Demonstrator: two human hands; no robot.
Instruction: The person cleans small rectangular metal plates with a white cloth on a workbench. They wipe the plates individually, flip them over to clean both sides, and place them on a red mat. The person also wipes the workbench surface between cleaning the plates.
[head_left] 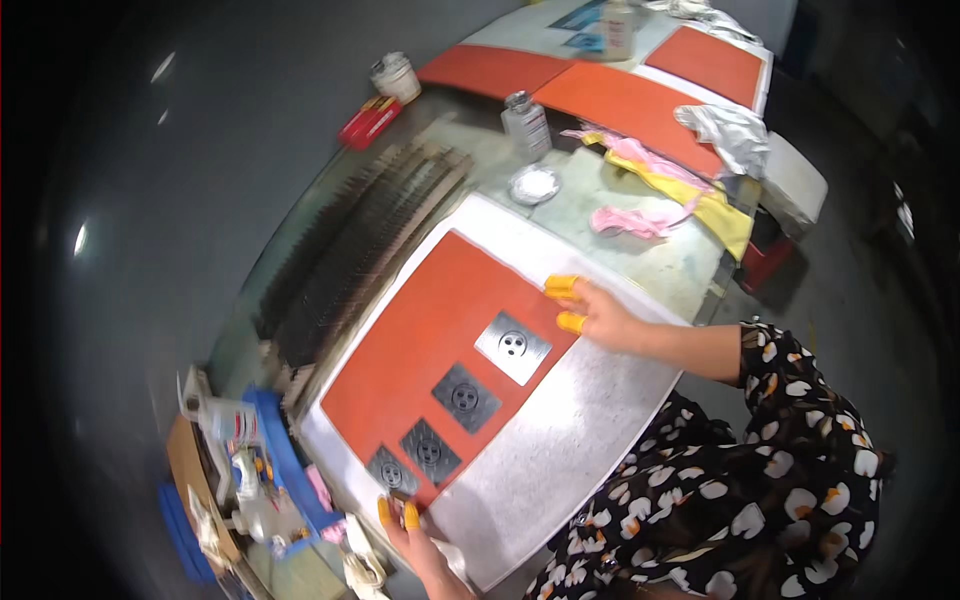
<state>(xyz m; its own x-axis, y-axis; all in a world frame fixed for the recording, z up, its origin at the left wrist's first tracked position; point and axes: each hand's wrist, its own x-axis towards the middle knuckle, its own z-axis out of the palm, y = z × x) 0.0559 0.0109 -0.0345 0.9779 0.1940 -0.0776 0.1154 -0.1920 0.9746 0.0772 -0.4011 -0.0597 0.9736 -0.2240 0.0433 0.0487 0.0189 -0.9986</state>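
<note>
Four square metal plates, each with a round socket-like pattern, lie in a slanting row on an orange-red mat (420, 340). The bright silver plate (535, 352) is nearest my right hand (605, 318); a grey plate (485, 405), another grey plate (447, 462) and the last grey plate (378, 468) follow toward my left hand (408, 535). Yellow finger covers sit on fingertips of both hands. My right hand, fingers apart, rests by the mat's right edge and holds nothing visible. At the last plate's near edge, my left fingertips are spread; whether they touch it is unclear.
A white board (545, 460) lies under the mat. A blurred black rack (340, 260) stands left. Beyond are a bottle (527, 128), a shiny round dish (534, 184), pink and yellow cloths (660, 180) and more orange mats (620, 105). A blue tray (285, 470) holds bottles.
</note>
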